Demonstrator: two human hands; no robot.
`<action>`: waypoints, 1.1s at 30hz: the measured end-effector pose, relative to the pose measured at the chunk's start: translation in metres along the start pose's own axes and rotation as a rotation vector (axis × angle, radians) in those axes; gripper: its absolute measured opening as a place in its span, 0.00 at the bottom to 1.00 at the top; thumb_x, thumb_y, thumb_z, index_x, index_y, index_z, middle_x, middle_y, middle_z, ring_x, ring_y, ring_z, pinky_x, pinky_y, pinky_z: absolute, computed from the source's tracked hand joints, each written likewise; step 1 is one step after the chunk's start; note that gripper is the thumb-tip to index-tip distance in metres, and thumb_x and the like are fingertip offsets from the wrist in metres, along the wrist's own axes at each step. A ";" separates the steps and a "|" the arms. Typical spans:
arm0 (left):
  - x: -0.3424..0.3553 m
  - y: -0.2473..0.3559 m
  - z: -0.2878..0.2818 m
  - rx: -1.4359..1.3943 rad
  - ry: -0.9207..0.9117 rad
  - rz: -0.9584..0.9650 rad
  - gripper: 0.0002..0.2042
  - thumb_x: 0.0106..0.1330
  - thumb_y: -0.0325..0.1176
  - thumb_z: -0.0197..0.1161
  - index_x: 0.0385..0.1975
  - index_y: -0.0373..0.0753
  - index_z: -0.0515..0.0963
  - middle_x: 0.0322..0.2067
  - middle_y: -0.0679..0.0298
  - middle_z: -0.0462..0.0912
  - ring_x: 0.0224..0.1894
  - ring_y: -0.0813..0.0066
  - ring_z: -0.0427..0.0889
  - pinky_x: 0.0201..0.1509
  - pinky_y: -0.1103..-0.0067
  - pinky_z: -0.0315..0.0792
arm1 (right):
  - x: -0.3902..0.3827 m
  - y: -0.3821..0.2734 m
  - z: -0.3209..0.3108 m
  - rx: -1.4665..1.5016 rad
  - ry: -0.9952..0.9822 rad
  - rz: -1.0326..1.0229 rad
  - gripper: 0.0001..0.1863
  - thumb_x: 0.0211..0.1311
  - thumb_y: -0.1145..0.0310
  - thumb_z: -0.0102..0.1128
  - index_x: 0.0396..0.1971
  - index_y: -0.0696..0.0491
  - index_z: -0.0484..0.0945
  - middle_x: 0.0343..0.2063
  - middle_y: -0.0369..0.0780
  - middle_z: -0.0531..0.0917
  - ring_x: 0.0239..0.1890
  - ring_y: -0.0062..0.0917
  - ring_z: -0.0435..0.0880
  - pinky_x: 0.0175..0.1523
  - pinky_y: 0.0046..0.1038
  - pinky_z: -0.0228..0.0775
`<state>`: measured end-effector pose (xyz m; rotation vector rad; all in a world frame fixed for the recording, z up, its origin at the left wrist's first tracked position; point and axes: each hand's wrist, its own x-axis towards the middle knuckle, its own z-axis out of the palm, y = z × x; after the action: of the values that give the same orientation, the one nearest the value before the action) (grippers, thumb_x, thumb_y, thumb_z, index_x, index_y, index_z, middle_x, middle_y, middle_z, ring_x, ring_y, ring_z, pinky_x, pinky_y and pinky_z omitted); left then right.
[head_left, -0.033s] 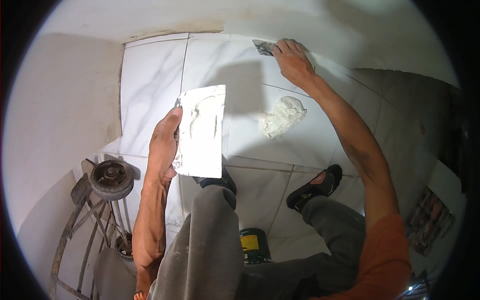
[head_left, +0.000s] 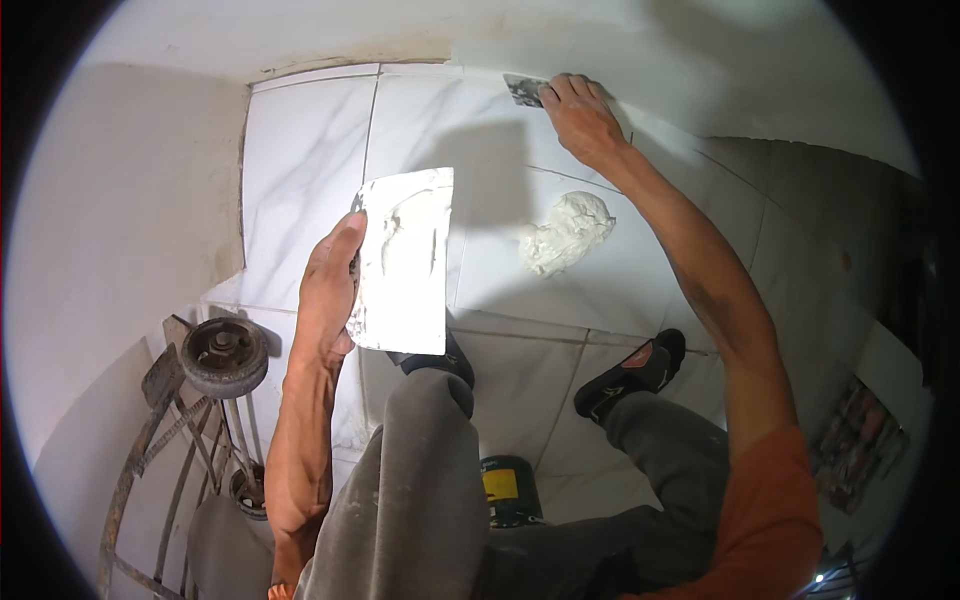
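My left hand [head_left: 331, 283] grips a broad flat putty blade [head_left: 405, 270] by its left edge. Its face is glaringly bright, with smears of putty across it. At the far side, my right hand [head_left: 588, 120] is closed on a smaller putty knife [head_left: 526, 91], whose dark blade has whitish smears. That blade is at the foot of the far wall, just over the tiles; whether it touches cannot be made out. Between my hands, a lumpy heap of white putty [head_left: 566, 235] lies on the marbled white floor tile [head_left: 300, 190].
A rusty metal frame [head_left: 135, 455] with a small wheel [head_left: 225, 357] stands at the lower left. Between my legs is a dark green bucket [head_left: 512, 492] with a yellow patch. Walls rise at the left [head_left: 150, 180] and far side [head_left: 740, 80]. My sandalled feet are on the tiles.
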<state>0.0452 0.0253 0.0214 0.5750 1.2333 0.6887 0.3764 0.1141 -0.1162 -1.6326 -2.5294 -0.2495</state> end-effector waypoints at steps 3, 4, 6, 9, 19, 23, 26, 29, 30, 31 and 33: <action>-0.001 0.001 0.000 -0.025 -0.005 -0.012 0.20 0.73 0.39 0.45 0.53 0.27 0.70 0.37 0.57 0.83 0.30 0.79 0.84 0.31 0.85 0.80 | 0.005 -0.010 0.015 -0.129 -0.008 -0.011 0.11 0.54 0.78 0.53 0.38 0.57 0.76 0.38 0.42 0.74 0.45 0.34 0.73 0.54 0.36 0.67; -0.001 0.000 -0.001 -0.035 -0.013 -0.014 0.20 0.73 0.39 0.45 0.53 0.27 0.70 0.37 0.58 0.83 0.30 0.79 0.84 0.32 0.85 0.80 | 0.004 -0.010 0.020 -0.221 0.007 -0.052 0.10 0.54 0.78 0.53 0.37 0.57 0.76 0.37 0.42 0.74 0.45 0.34 0.73 0.53 0.36 0.68; -0.001 -0.001 -0.006 -0.043 -0.005 -0.008 0.20 0.74 0.39 0.45 0.53 0.28 0.70 0.37 0.58 0.83 0.31 0.79 0.84 0.32 0.85 0.80 | 0.006 -0.011 0.010 -0.062 -0.052 -0.039 0.09 0.54 0.77 0.53 0.37 0.57 0.76 0.38 0.42 0.74 0.45 0.34 0.73 0.53 0.35 0.68; 0.000 0.000 -0.010 -0.057 0.022 0.022 0.20 0.71 0.39 0.49 0.51 0.25 0.70 0.37 0.55 0.83 0.30 0.77 0.85 0.31 0.82 0.82 | 0.011 -0.021 -0.005 0.070 -0.084 -0.036 0.09 0.54 0.76 0.54 0.36 0.58 0.76 0.38 0.43 0.74 0.45 0.34 0.73 0.53 0.35 0.68; 0.007 -0.001 -0.014 -0.015 0.002 0.024 0.20 0.72 0.39 0.47 0.51 0.26 0.70 0.37 0.56 0.82 0.30 0.78 0.85 0.31 0.82 0.82 | 0.026 -0.035 0.020 -0.229 -0.011 -0.059 0.09 0.56 0.74 0.53 0.37 0.59 0.75 0.40 0.43 0.75 0.45 0.36 0.73 0.52 0.37 0.68; 0.006 -0.005 -0.011 -0.039 0.042 0.042 0.20 0.72 0.40 0.47 0.51 0.26 0.70 0.37 0.57 0.82 0.30 0.78 0.85 0.32 0.82 0.82 | 0.035 -0.034 0.010 -0.032 -0.075 -0.012 0.09 0.56 0.74 0.52 0.37 0.59 0.75 0.40 0.44 0.74 0.45 0.36 0.73 0.53 0.37 0.68; 0.010 -0.006 -0.011 -0.058 0.054 0.046 0.21 0.72 0.40 0.48 0.51 0.26 0.70 0.37 0.57 0.82 0.30 0.78 0.84 0.31 0.82 0.82 | 0.042 -0.043 0.010 0.056 -0.050 -0.059 0.09 0.57 0.75 0.51 0.37 0.60 0.75 0.41 0.44 0.74 0.44 0.36 0.73 0.54 0.37 0.67; 0.011 -0.005 -0.008 -0.041 0.052 0.059 0.20 0.71 0.40 0.48 0.51 0.26 0.70 0.36 0.57 0.82 0.29 0.78 0.84 0.29 0.84 0.81 | 0.052 -0.056 0.018 0.030 -0.006 -0.024 0.09 0.57 0.75 0.51 0.37 0.60 0.76 0.41 0.44 0.75 0.45 0.36 0.72 0.55 0.38 0.66; 0.011 -0.004 -0.010 -0.037 0.057 0.057 0.20 0.71 0.40 0.48 0.51 0.26 0.70 0.36 0.57 0.82 0.29 0.78 0.84 0.29 0.84 0.81 | 0.058 -0.059 0.019 0.006 -0.020 0.010 0.09 0.57 0.75 0.51 0.37 0.59 0.76 0.41 0.44 0.75 0.46 0.36 0.72 0.55 0.38 0.66; 0.010 -0.002 -0.012 0.003 0.030 0.046 0.20 0.72 0.39 0.46 0.52 0.26 0.70 0.37 0.57 0.82 0.30 0.78 0.84 0.30 0.84 0.81 | 0.061 -0.062 0.020 -0.019 -0.035 0.044 0.09 0.57 0.75 0.51 0.37 0.59 0.76 0.41 0.44 0.75 0.47 0.36 0.71 0.55 0.38 0.65; 0.009 -0.002 -0.012 0.040 0.002 0.034 0.20 0.73 0.39 0.45 0.54 0.27 0.69 0.38 0.57 0.82 0.32 0.79 0.84 0.31 0.84 0.80 | 0.056 -0.065 0.030 -0.080 -0.009 0.039 0.10 0.58 0.74 0.50 0.37 0.59 0.77 0.41 0.44 0.75 0.47 0.36 0.71 0.55 0.38 0.65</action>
<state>0.0353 0.0309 0.0111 0.6301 1.2437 0.6948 0.2936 0.1439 -0.1393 -1.7135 -2.5217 -0.3438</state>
